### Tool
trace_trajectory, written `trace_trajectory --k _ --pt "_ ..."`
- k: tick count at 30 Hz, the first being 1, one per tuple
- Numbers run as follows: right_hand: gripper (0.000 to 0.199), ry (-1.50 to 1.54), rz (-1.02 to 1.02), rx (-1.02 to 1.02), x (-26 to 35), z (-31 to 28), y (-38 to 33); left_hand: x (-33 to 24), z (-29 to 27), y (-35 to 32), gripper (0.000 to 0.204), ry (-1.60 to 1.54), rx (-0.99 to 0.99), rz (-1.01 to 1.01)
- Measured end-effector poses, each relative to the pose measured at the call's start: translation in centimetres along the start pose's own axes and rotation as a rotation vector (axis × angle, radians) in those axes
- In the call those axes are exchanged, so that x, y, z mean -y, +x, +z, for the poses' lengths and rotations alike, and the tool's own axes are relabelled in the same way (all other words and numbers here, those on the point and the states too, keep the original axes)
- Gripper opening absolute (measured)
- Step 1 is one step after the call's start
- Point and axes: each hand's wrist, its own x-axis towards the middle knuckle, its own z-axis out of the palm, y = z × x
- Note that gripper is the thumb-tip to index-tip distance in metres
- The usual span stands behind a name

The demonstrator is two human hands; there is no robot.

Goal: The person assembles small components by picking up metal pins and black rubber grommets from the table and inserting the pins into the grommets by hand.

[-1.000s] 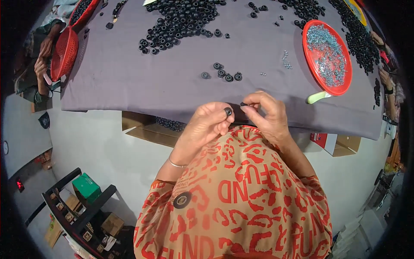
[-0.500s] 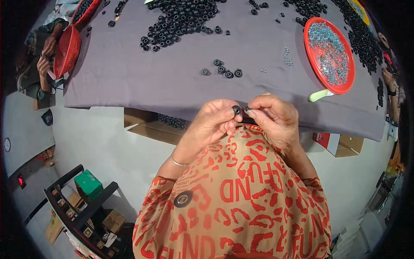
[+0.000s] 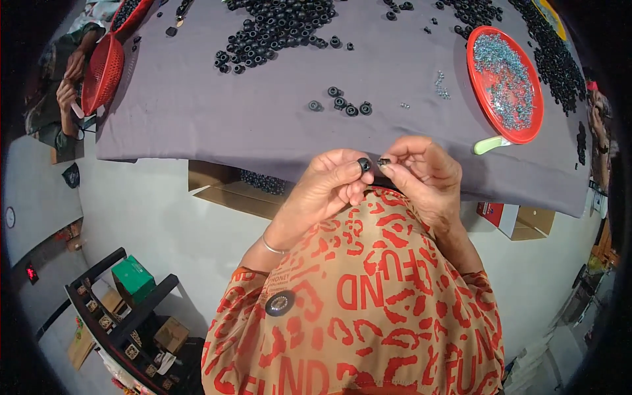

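Observation:
Between the thumb and fingers of my left hand (image 3: 334,176) is a round black plastic part (image 3: 364,164), its hollow end turned to the right. My right hand (image 3: 424,174) pinches a small dark piece (image 3: 384,162) at the fingertips, a short gap from the round part. Both hands are over the table's near edge, in front of my patterned top. Just beyond them on the grey cloth (image 3: 217,125) lie several loose round black parts (image 3: 351,110), with a few tiny silver screws (image 3: 404,105) to their right.
A red plate (image 3: 538,108) of small silver screws stands at the right, a light green handle (image 3: 490,145) beside it. Heaps of black parts (image 3: 276,29) lie farther back. A red basket (image 3: 102,76) is at the left edge, near another person's hands (image 3: 67,92). An open cardboard box (image 3: 240,201) stands below the table.
My right hand has drawn slightly right and up, widening the gap between the small dark piece and the round part. The left hand keeps its hold almost unmoved.

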Motion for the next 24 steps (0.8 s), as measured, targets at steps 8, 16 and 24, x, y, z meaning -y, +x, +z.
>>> trace_trajectory --k 8,16,24 --pt "0.025 -0.282 -0.243 0.05 0.8 0.1 0.6 0.2 0.4 -0.2 0.02 -0.002 -0.035 -0.002" --pt "0.028 -0.489 -0.42 -0.018 0.3 0.4 0.6 0.8 0.0 -0.1 0.02 0.02 0.003 0.034" --pt "0.027 -0.479 -0.398 -0.003 0.0 0.7 0.3 0.6 0.2 -0.5 0.019 0.141 -0.033 0.059"
